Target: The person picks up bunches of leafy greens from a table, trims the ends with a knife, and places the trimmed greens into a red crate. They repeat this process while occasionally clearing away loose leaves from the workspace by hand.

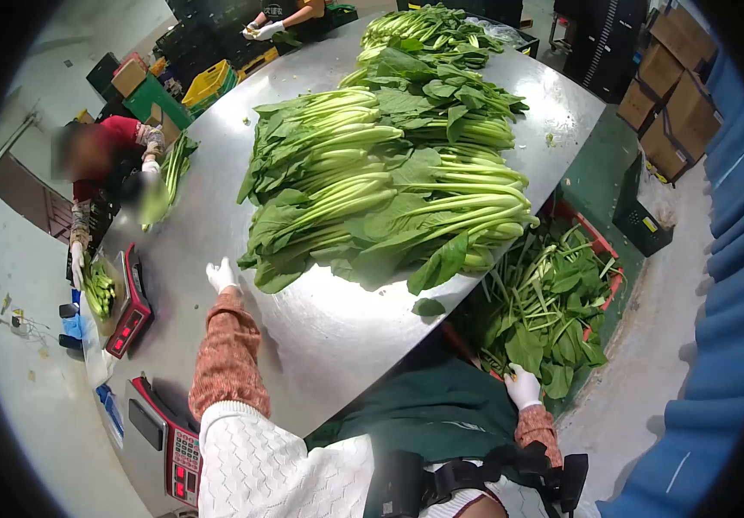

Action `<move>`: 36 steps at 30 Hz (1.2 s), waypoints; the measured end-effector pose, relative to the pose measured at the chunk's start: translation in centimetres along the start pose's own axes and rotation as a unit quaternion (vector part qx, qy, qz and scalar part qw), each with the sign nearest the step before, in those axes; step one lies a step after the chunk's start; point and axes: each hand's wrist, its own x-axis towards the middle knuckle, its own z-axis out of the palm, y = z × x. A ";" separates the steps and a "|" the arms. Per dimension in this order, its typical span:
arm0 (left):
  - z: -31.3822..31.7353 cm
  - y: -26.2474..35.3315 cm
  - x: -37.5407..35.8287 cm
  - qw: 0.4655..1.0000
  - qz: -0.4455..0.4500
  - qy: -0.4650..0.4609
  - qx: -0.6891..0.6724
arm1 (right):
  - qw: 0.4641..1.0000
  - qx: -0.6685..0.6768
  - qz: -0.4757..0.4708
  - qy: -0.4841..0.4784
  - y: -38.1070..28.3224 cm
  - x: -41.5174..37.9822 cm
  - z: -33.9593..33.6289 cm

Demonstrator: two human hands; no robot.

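My left hand (221, 276), in a white glove, is over the metal table (320, 345), left of a big pile of leafy green vegetables (329, 173). Its fingers look spread, with nothing in them. Low on the right, my right hand (523, 387), also gloved, is at the edge of a red crate (607, 246) full of loose green leaves (553, 293). Its fingers are curled near the leaves, and what they hold, if anything, is too small to name. One loose leaf (428, 307) lies near the table's edge.
Two red scales (132, 315) (173, 440) stand at the left. A co-worker (113, 155) there handles greens (177, 177); another person (290, 15) is at the far side. Cardboard boxes (674, 121), a black crate (644, 211) and a blue curtain (726, 302) are at the right.
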 end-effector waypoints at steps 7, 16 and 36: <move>4.2 20.2 -19.7 0.763 0.573 -0.290 0.076 | 0.969 0.220 0.016 0.110 1.9 -2.9 -0.7; 10.4 19.0 -19.6 0.658 0.615 -0.250 0.356 | 0.967 0.180 -0.032 0.179 1.6 -4.7 -2.4; 9.4 25.8 -40.6 0.526 0.717 -0.403 0.217 | 0.706 0.699 0.016 0.113 -15.3 16.0 -15.2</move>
